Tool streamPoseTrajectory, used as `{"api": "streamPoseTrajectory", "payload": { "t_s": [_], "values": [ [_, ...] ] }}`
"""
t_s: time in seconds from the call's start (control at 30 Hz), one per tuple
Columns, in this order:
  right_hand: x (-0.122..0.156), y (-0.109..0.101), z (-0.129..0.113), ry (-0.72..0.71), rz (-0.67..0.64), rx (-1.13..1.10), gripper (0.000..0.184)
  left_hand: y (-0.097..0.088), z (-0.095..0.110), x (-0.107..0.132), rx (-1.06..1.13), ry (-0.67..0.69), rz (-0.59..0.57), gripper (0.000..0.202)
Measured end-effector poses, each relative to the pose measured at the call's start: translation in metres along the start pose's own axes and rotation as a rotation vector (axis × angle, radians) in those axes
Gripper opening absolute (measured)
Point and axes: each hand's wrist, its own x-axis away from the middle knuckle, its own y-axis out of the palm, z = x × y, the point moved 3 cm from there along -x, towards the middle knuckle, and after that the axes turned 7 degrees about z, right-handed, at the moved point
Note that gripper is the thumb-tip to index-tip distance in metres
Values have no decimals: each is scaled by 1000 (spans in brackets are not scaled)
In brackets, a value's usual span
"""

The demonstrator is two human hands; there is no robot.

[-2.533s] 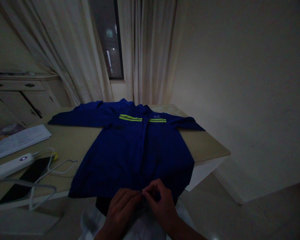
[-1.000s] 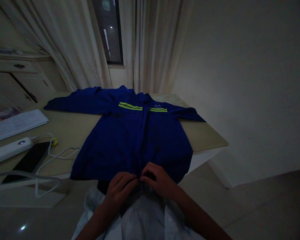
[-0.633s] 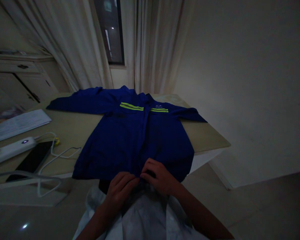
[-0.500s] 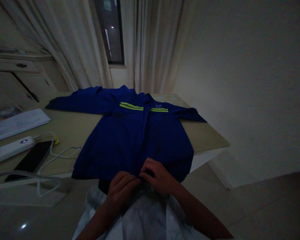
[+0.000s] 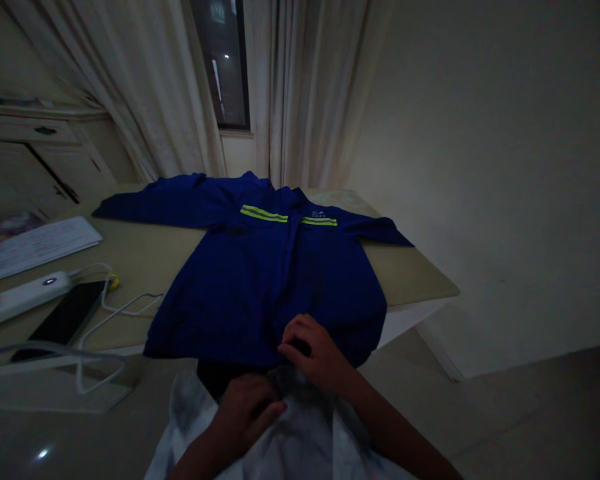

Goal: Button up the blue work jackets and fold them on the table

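Two hands are in view, with one jacket, its two sleeves and two yellow bands; one table, one phone, one white device, one window and one cabinet.

Left hand half curled, right hand pinching

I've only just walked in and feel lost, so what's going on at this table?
A person has a blue jacket spread out on the table, sleeves out to either side. The right hand is at the bottom of its front opening; it is too dark to tell whether the fingertips grip the fabric. The left hand is lower down, apart from the jacket. A dark phone and papers lie off to the person's left.
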Motion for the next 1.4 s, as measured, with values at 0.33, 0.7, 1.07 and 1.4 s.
{"api": "streamPoseTrajectory", "payload": {
  "t_s": [0.33, 0.7, 1.07, 1.4],
  "values": [
    [-2, 1, -2, -418, -307, 461, 8, 37, -33, -5, 426, -912, 291, 71],
    [9, 8, 3, -467, -314, 765, 10, 24, -25, -10, 362, -937, 10, 64],
    [-4, 6, 1, -416, -367, 577, 11, 9, -14, -21, 302, -1011, -45, 63],
    [-9, 8, 1, -636, -511, 853, 13, 35, -37, -3, 336, -977, -57, 64]
  ]
}}
